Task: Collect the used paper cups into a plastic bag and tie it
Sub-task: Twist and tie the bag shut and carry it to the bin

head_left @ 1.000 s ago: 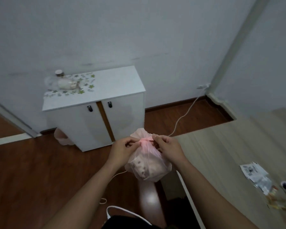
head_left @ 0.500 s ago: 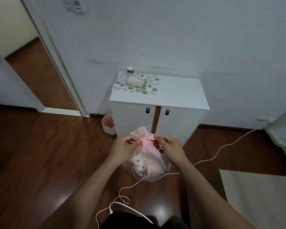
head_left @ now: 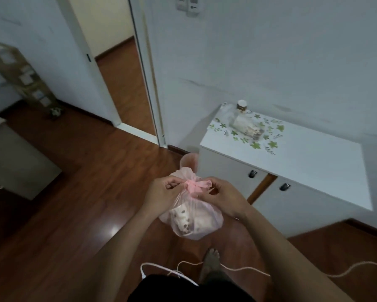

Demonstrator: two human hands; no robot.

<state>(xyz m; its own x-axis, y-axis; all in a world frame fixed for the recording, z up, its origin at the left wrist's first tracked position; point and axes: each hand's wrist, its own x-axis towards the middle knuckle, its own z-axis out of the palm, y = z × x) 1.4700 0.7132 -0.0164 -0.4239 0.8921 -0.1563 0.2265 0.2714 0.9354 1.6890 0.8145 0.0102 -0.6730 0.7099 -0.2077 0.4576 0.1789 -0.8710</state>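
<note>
Above the wooden floor (head_left: 74, 214), held in mid-air in front of the person's body, hangs the pink plastic bag (head_left: 192, 219) — translucent, with the pale paper cups (head_left: 184, 219) bunched inside its rounded bottom. Its neck is gathered into a twisted knot (head_left: 193, 188) at the top. Left hand (head_left: 161, 194) is curled nearly closed, thumb and fingertips pinching one end of the knot; right hand (head_left: 225, 198) is likewise clenched on the other end, pinching a loop of plastic. Both hands touch the bag's neck from opposite sides. Behind them stands a white cabinet (head_left: 292, 171) — on the far left corner of its top sit a small cup (head_left: 242, 105) and a clear bag (head_left: 246, 126) lying beside it. A pale cord (head_left: 248, 269) trails across the floor near a bare foot (head_left: 210, 261).
</note>
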